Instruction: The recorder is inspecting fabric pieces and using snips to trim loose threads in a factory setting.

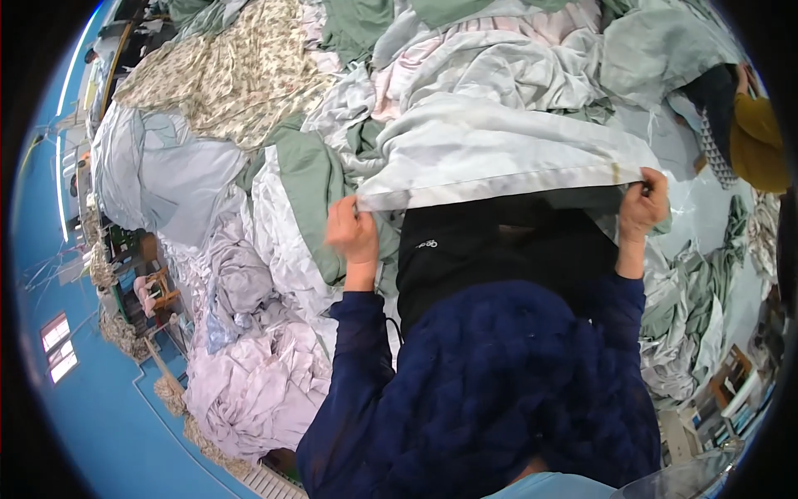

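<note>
A pale white-grey cloth (pixel 499 141) is stretched in front of me, its hemmed edge running nearly straight between my two hands. My left hand (pixel 352 233) pinches that edge at its left end. At the other end my right hand (pixel 644 204) grips the hem, fingers closed. A small yellowish-brown stain (pixel 616 173) marks the hem near my right hand. Beneath the edge is my black garment (pixel 490 249). Beyond my hands the cloth's far part merges with other fabric, so its full extent is hidden. Green cloth (pixel 312 195) lies just left of my left hand.
Heaped fabric surrounds me: a floral-patterned cloth (pixel 224 71) far left, a grey-blue bundle (pixel 166 170) left, a pinkish heap (pixel 258 382) near left, and green and white cloths (pixel 686 299) at right. Another person in a mustard sleeve (pixel 761 137) stands far right. Blue floor (pixel 108 432) shows left.
</note>
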Demonstrator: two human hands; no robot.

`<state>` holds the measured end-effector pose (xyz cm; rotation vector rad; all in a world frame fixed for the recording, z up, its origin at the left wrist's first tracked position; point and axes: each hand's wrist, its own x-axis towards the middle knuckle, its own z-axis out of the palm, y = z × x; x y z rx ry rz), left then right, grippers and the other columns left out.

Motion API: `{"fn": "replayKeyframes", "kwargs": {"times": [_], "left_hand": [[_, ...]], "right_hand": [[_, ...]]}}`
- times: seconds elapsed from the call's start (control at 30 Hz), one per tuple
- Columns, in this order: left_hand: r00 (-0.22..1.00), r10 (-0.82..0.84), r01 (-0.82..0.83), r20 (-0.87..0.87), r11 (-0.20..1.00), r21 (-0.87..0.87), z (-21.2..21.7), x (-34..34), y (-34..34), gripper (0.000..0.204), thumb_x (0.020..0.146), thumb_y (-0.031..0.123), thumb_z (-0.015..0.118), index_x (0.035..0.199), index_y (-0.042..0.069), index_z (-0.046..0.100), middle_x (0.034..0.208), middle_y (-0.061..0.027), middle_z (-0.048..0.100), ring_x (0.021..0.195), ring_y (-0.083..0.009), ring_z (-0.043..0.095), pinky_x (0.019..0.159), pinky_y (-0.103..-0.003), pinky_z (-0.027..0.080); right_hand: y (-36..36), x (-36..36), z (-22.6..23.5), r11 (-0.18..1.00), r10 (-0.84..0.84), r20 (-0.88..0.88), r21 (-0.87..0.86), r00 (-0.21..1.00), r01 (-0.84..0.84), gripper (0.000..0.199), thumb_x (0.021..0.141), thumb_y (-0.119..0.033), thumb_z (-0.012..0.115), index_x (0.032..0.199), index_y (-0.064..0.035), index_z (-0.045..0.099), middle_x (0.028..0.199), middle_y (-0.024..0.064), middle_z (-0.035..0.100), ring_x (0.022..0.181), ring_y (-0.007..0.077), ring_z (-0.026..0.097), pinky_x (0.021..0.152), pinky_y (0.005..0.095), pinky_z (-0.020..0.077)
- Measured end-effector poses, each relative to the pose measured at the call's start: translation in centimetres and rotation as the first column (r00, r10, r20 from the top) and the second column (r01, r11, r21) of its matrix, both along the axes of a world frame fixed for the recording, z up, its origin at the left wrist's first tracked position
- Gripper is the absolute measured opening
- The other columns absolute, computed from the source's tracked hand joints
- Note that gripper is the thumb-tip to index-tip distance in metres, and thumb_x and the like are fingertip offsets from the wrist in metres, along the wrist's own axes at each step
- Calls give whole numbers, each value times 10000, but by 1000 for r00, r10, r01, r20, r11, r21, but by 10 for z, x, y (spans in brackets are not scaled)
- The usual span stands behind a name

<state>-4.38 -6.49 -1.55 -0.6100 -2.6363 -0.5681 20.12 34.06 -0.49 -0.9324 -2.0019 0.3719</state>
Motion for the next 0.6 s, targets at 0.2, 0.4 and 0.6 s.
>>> {"fn": "replayKeyframes", "kwargs": {"times": [0.2, 0.4, 0.6], "left_hand": [[961, -269, 275, -62, 909, 313, 0, 6, 36, 167, 810, -38, 654, 958, 28, 614, 985, -141, 682, 873, -322, 655, 769, -412, 519], [950, -304, 249, 76, 879, 407, -14, 22, 38, 133, 885, -27, 617, 1004, 19, 581, 905, -126, 633, 814, -310, 639, 734, -366, 508], [781, -580, 497, 232, 802, 332, -6, 29, 42, 165, 810, -34, 683, 940, 17, 596, 849, -144, 619, 761, -324, 612, 684, -383, 496]], "right_hand": [[43, 42, -18, 977, -206, 32, -53, 978, 208, 107, 825, -16, 602, 909, -38, 665, 758, 75, 638, 641, 151, 566, 626, 288, 458], [62, 69, -49, 944, -299, 23, -137, 954, 299, 74, 875, -57, 622, 894, 8, 654, 750, 81, 635, 669, 155, 583, 650, 284, 462], [84, 98, -100, 697, -518, -487, -717, 703, 17, 98, 911, -74, 633, 831, -24, 611, 701, 11, 581, 607, 107, 519, 555, 244, 423]]}}
